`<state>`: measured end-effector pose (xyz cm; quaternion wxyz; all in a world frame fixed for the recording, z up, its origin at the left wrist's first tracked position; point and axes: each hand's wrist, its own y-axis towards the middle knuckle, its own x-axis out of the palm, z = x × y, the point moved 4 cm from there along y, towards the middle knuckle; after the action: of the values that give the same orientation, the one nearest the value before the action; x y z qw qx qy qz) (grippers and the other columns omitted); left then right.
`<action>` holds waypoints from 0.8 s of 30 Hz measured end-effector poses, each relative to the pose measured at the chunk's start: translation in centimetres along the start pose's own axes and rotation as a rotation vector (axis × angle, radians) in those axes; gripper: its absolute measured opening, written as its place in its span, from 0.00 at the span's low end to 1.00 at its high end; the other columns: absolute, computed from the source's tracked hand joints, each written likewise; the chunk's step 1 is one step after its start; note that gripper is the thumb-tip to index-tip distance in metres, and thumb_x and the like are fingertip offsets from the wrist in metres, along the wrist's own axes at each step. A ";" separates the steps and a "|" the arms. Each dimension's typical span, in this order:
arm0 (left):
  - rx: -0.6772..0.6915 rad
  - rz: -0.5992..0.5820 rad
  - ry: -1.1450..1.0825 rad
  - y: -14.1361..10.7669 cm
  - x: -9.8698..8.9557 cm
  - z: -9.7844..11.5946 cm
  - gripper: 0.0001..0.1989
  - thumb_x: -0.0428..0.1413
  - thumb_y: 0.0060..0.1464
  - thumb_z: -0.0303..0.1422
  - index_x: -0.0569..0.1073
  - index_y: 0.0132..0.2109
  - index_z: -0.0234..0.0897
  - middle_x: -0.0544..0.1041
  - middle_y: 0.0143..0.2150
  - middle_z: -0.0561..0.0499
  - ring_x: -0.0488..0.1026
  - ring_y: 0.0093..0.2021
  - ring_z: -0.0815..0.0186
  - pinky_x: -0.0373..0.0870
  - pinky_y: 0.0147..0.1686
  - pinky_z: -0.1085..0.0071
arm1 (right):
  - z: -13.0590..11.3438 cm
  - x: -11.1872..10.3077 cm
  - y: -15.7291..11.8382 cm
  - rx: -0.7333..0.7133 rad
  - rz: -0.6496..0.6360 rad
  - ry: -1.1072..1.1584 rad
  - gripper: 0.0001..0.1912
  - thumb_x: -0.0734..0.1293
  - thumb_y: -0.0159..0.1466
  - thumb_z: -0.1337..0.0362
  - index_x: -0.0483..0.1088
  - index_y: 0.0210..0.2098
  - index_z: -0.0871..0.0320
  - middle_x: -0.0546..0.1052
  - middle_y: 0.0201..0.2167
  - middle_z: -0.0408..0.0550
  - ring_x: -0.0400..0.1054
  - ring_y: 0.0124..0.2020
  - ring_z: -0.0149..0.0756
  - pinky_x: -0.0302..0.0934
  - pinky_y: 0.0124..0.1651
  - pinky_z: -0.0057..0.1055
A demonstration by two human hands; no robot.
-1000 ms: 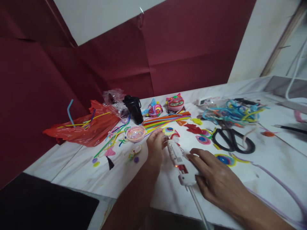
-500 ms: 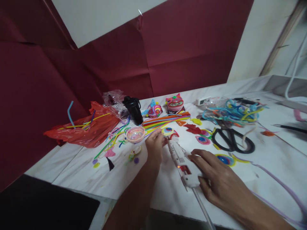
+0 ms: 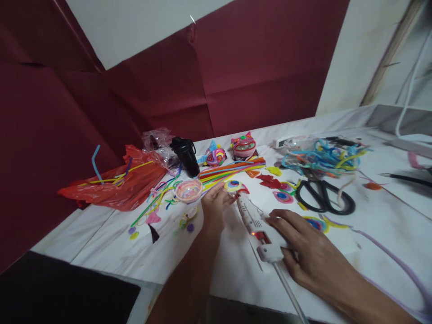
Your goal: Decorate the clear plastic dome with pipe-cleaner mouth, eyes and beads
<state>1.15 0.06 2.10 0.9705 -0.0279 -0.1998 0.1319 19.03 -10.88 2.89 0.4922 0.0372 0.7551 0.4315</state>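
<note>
My right hand (image 3: 305, 252) is wrapped around a white glue gun (image 3: 258, 229), with an orange-red light on its side. The gun's nozzle points away from me, beside the fingertips of my left hand (image 3: 215, 202). The left fingers are pinched together, and what lies between them is hidden. Just beyond them is a coiled oval piece (image 3: 233, 185) in yellow, white and blue with a pink-red edge; I cannot tell whether the fingers hold it. A pale cord (image 3: 288, 290) trails from the gun's rear toward me.
Left of my hands is a small pink coiled bowl (image 3: 188, 191). Colourful pipe cleaners (image 3: 232, 171), a black bottle (image 3: 185, 157) and a red plastic bag (image 3: 124, 189) lie behind. Black-handled scissors (image 3: 324, 198) and tangled blue strands (image 3: 324, 157) are at the right.
The view has shifted slightly. The glue gun's rear has tipped a little and its nozzle stays by my left fingertips. Both hands keep nearly the same pose.
</note>
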 end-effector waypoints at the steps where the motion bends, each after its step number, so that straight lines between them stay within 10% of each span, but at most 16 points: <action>1: -0.008 0.004 0.001 0.0 0.0 0.0 0.21 0.61 0.44 0.26 0.73 0.49 0.26 0.78 0.29 0.48 0.76 0.27 0.68 0.75 0.35 0.68 | 0.0 0.0 0.1 0.002 0.003 0.003 0.23 0.57 0.55 0.72 0.64 0.50 0.61 0.70 0.47 0.60 0.71 0.46 0.49 0.75 0.43 0.45; 14: -0.046 -0.038 0.009 0.5 -0.5 0.5 0.16 0.61 0.45 0.26 0.76 0.44 0.30 0.79 0.27 0.49 0.76 0.26 0.68 0.75 0.31 0.72 | 1.3 -0.3 0.9 0.098 -0.035 0.187 0.25 0.56 0.52 0.73 0.64 0.49 0.56 0.72 0.45 0.53 0.72 0.44 0.43 0.71 0.42 0.39; 24: -0.128 0.003 -0.054 0.7 -0.7 0.9 0.11 0.56 0.49 0.21 0.76 0.42 0.31 0.80 0.31 0.47 0.77 0.27 0.68 0.75 0.31 0.73 | 3.9 0.3 1.7 0.475 -0.156 0.604 0.15 0.60 0.52 0.64 0.70 0.39 0.54 0.75 0.35 0.44 0.69 0.34 0.39 0.61 0.35 0.34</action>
<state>0.06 0.57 2.56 0.9609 -0.0864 -0.2337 0.1209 21.25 -7.31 3.27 0.2568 -0.0362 0.9453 0.1977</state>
